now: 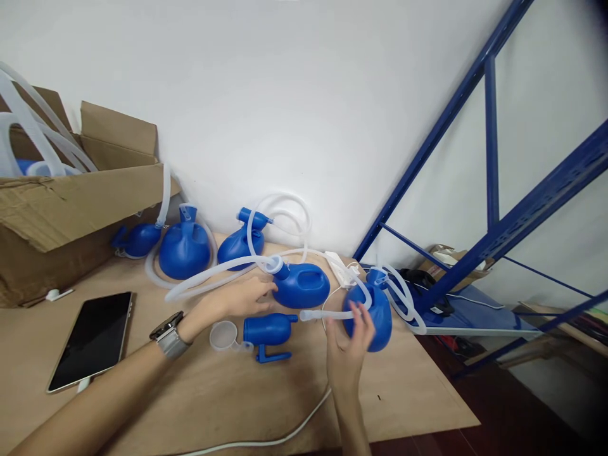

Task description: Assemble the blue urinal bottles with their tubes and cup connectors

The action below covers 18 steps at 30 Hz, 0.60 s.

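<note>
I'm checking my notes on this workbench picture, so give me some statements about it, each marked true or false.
1. A watch is on the left wrist. True.
2. The cardboard box is closed. False: its flaps are open and translucent tubes stick out.
3. The tablet lies on the table, its screen dark. True.
4. The right hand is on the tablet. False: it is by a pale tube, near the rightmost blue bottle.
5. The left hand is next to a blue bottle. True.
</note>
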Available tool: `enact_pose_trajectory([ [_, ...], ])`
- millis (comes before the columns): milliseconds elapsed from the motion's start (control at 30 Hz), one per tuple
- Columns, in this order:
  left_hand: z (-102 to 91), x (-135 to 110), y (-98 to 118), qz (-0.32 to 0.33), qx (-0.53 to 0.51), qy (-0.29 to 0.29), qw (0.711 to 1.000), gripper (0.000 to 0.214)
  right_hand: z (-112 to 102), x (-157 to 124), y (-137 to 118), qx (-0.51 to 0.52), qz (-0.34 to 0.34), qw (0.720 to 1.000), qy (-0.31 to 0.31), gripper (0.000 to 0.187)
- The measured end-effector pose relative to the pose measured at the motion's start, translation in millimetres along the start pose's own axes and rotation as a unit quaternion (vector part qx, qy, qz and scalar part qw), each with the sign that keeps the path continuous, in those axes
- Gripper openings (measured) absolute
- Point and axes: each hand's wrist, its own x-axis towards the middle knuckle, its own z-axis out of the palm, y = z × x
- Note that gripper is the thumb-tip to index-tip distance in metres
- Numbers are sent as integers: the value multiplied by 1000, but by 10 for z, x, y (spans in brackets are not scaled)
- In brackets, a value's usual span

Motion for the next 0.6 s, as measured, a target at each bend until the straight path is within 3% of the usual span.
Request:
enact_pose_trajectory([
  [33, -30, 0, 28, -1, 4, 16, 1000, 36, 56, 134, -77, 1, -55, 995, -83, 35],
  [100, -93, 3, 71, -15, 2, 42, 999, 37, 259, 455, -187, 18, -109, 975, -193, 26],
  [200, -171, 12, 85, -34, -17, 95, 995, 39, 709, 961, -217, 25, -69, 952, -298, 34],
  [267, -182, 24, 68, -31, -32, 134, 990, 35, 1011, 1214, -170, 28, -45, 907, -417, 39],
  [400, -99, 69, 13, -24, -83, 217, 972, 42, 1373, 1431, -50, 50, -67, 849, -521, 35],
  [500, -25, 91, -41, -22, -86, 256, 963, 45, 1422, 1483, 13, 65, -71, 818, -567, 36],
  [600, 5, 82, -100, -69, -25, 245, 967, 48, 1422, 1534, 60, 70, -66, 794, -601, 40],
])
